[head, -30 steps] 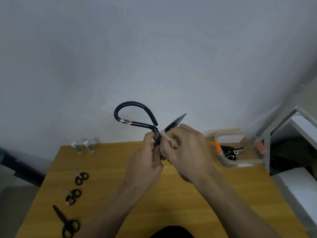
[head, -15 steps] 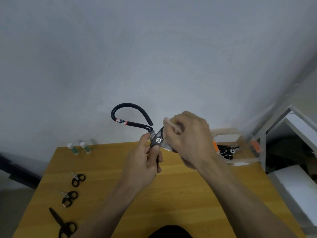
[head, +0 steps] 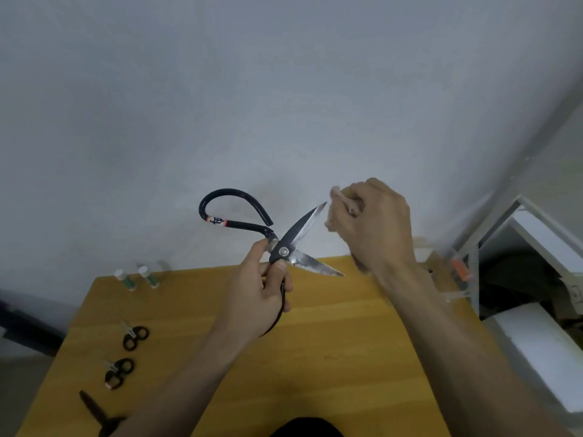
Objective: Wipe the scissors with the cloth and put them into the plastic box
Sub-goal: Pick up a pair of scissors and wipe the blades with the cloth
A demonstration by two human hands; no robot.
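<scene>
My left hand (head: 258,291) grips large black-handled scissors (head: 293,238) near the pivot and holds them up over the wooden table (head: 331,357). The blades are spread apart, one pointing up right, the other down right. One handle loop curves up to the left; the other is mostly hidden behind my left palm. My right hand (head: 375,222) holds a small pinkish cloth (head: 339,200) bunched in its fingers, just right of the upper blade's tip and apart from it. The clear plastic box (head: 454,279) with orange clips stands at the table's far right, mostly hidden behind my right forearm.
Three smaller black scissors (head: 134,337) (head: 118,372) (head: 101,417) lie along the table's left side. Two small white-capped bottles (head: 126,279) lie at the far left corner. A grey wall stands behind the table. A white shelf unit (head: 536,247) is to the right.
My right hand with the cloth slid up along the blade and came off past its tip. Both blades, covered before, now show, spread wide. My left hand kept its grip.
</scene>
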